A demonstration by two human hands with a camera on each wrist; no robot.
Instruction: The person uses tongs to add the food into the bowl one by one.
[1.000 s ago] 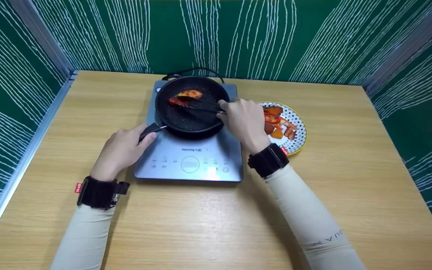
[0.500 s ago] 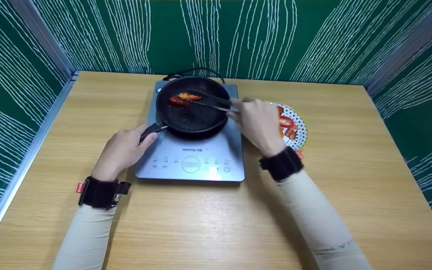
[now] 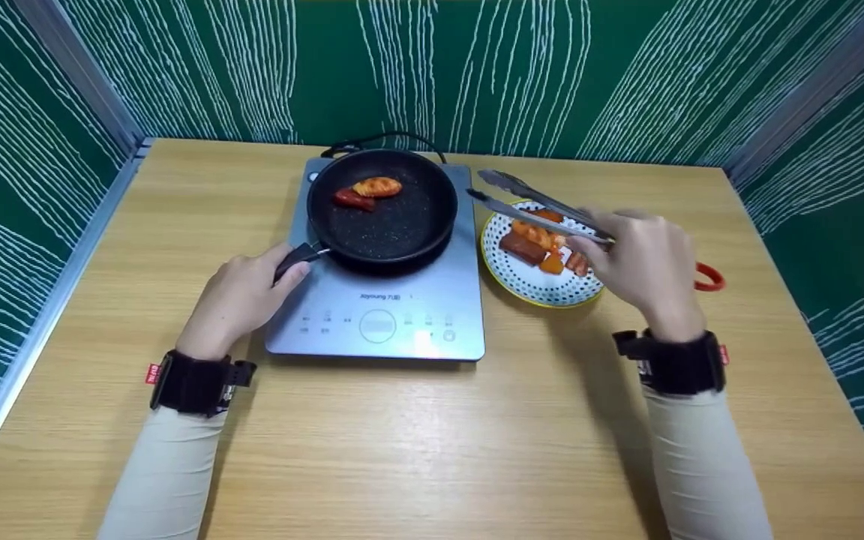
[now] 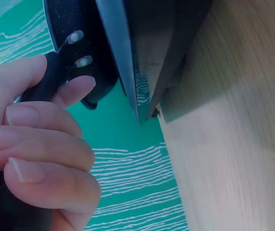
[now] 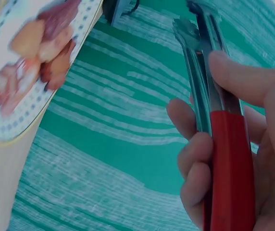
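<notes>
My left hand (image 3: 241, 300) grips the black handle (image 3: 301, 261) of a dark frying pan (image 3: 391, 234). The left wrist view shows its fingers curled near the handle's riveted end. Inside the pan lie a scored orange piece of food (image 3: 378, 187) and a dark red piece (image 3: 353, 199), side by side. My right hand (image 3: 646, 262) holds metal tongs (image 3: 537, 202) with red grips (image 5: 231, 168). Their tips are a little apart with nothing between them, above the far left rim of a dotted plate (image 3: 518, 283). Several food pieces (image 3: 526, 246) lie on that plate, partly covered by the tongs.
Under the pan is a flat silver induction cooker (image 3: 379, 330) with touch controls. Its black cord (image 3: 402, 135) loops behind it. The wooden table (image 3: 402, 450) ends at green, white-streaked walls (image 3: 477, 75) at the back and sides.
My right hand has swung right with the tongs, from over the pan to over the plate. Both food pieces stay in the pan. The left hand keeps its hold on the handle.
</notes>
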